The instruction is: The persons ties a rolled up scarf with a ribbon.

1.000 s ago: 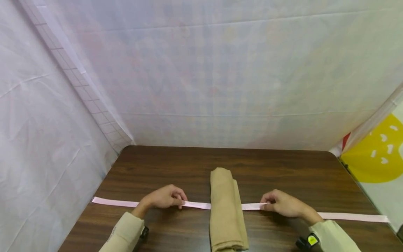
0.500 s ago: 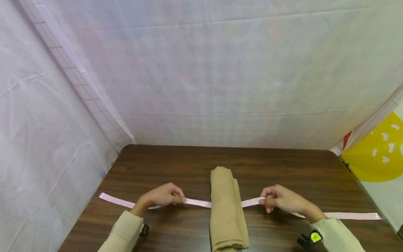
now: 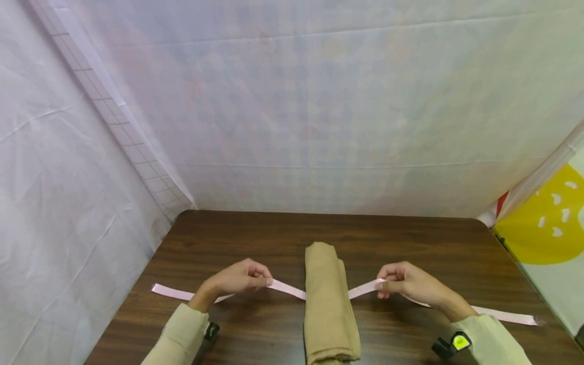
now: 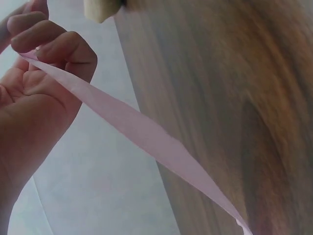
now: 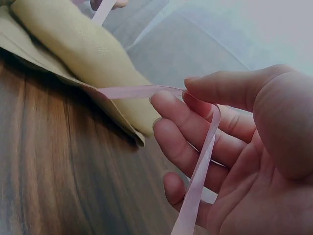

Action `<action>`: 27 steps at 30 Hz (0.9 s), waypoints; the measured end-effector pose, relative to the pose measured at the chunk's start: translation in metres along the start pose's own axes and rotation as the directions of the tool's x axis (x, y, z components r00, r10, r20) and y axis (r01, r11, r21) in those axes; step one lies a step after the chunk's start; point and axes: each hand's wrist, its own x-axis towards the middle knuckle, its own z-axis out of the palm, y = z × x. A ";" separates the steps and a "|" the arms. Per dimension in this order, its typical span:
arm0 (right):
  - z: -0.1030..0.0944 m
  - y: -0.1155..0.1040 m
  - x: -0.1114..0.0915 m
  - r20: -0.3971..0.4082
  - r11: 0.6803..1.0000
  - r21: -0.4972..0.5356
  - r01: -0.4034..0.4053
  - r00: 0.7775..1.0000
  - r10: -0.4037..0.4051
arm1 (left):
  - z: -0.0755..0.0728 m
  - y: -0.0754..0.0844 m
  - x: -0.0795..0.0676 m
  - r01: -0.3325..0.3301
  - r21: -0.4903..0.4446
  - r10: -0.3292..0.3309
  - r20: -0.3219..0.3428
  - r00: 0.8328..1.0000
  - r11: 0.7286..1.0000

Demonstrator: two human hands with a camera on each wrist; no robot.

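Note:
A tan cloth [image 3: 327, 304], folded into a long bundle, lies lengthwise on the table. Beneath it passes a pink ribbon [image 3: 286, 289] that comes out on both sides. On the left side my left hand [image 3: 239, 279] pinches the ribbon between thumb and fingers and lifts it. My right hand [image 3: 406, 285] pinches the other side, raised to about the same height. In the right wrist view, the ribbon [image 5: 200, 171] bends over the index finger and hangs down across the palm. The left wrist view has the ribbon [image 4: 132, 127] trailing from the fingers toward the wood.
The dark wood-grain table [image 3: 255, 233] has a back edge close to a hanging white sheet [image 3: 310, 116]. Another white sheet [image 3: 68, 203] hangs on the left. A yellow patterned panel [image 3: 552, 218] is off the table's right side. Each wrist wears a small black camera [image 3: 449, 345].
Both hands have risen a little, lifting the ribbon off the table beside the cloth. The ribbon's two loose ends have slid inward toward the middle. The folded cloth stays in place.

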 end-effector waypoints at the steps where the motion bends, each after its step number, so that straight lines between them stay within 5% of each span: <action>1: 0.000 -0.001 0.000 0.003 1.000 0.025 -0.001 1.000 0.001 | 0.000 0.001 0.001 -0.008 -0.001 0.008 -0.003 1.000 1.000; 8: 0.003 -0.008 0.004 0.011 0.984 0.179 0.015 1.000 -0.017 | 0.001 0.011 0.004 -0.054 -0.070 0.053 -0.020 0.998 0.996; 16: 0.006 -0.017 0.007 -0.031 0.971 0.237 0.024 0.999 -0.017 | 0.006 0.019 0.012 -0.080 -0.204 0.082 0.004 0.997 0.976; 27: 0.010 -0.028 0.015 -0.107 0.947 0.318 0.036 0.994 -0.002 | 0.017 0.031 0.028 -0.091 -0.351 0.076 -0.058 0.995 0.932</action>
